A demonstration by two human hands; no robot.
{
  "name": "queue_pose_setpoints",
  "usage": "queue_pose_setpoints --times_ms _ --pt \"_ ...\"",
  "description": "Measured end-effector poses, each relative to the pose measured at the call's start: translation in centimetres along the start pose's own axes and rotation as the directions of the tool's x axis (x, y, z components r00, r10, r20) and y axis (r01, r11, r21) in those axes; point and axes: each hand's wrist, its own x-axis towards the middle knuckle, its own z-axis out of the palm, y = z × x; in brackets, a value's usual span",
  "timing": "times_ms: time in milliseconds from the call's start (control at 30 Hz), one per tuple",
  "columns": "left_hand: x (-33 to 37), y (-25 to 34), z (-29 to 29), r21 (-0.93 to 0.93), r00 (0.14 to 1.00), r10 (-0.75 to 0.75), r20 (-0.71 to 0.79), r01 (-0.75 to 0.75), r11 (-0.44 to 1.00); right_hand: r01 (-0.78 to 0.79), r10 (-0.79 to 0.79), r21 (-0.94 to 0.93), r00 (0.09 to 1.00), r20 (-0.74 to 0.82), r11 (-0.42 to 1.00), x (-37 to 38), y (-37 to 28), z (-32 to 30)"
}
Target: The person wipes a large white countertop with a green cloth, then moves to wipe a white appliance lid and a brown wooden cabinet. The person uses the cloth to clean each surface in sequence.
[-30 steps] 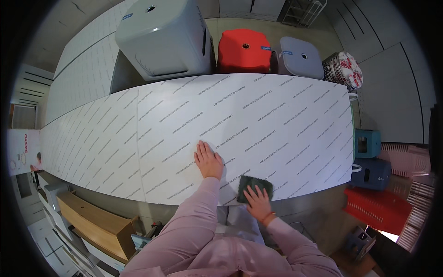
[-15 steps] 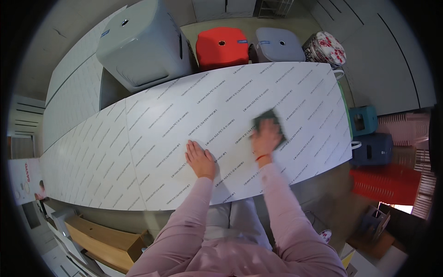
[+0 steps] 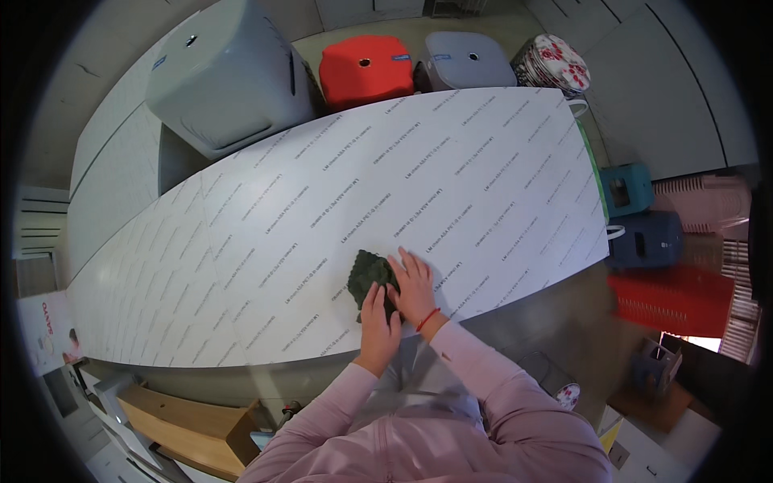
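Note:
A crumpled dark green cloth [image 3: 366, 274] lies on the white, print-covered tabletop [image 3: 322, 185], close to the table's near edge. My left hand [image 3: 378, 334] rests over the cloth's near part, with its fingers stretched forward onto it. Just to the right, my right hand [image 3: 416, 291] has its fingers apart and extended over the tabletop, the thumb side touching the cloth's right edge. A red band circles my right wrist. Part of the cloth is hidden under the hands.
A big pale grey bin [image 3: 225, 88], a red stool [image 3: 366, 72] and a grey stool [image 3: 469, 60] line the far edge. Flowered round seats [image 3: 555, 63] stand at the far right. Beyond the right end are a blue box [image 3: 644, 241] and a red basket [image 3: 672, 298]. A wooden cabinet [image 3: 185, 423] is at the lower left.
My right hand has come left and nearer, and the cloth, flatter before, is bunched. My left hand has moved nearer me and slightly right, onto the cloth. The view has shifted slightly.

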Motion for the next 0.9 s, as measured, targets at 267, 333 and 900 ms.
queue_pose_setpoints --times_ms 267,333,900 --pt "4.9 -0.4 6.8 0.587 0.982 -0.153 -0.108 0.187 0.788 -0.123 0.098 -0.130 0.979 -0.181 0.984 -1.8 12.9 -5.3" --pt "6.7 -0.8 7.4 0.610 0.984 -0.080 -0.156 0.160 0.776 -0.177 0.143 -0.122 0.958 -0.247 0.977 -3.2 17.5 -7.9" --pt "2.6 16.6 29.1 0.219 0.851 0.162 0.501 -0.305 0.927 -0.516 0.355 -0.355 0.831 -0.430 0.779 -0.7 40.2 -22.2"
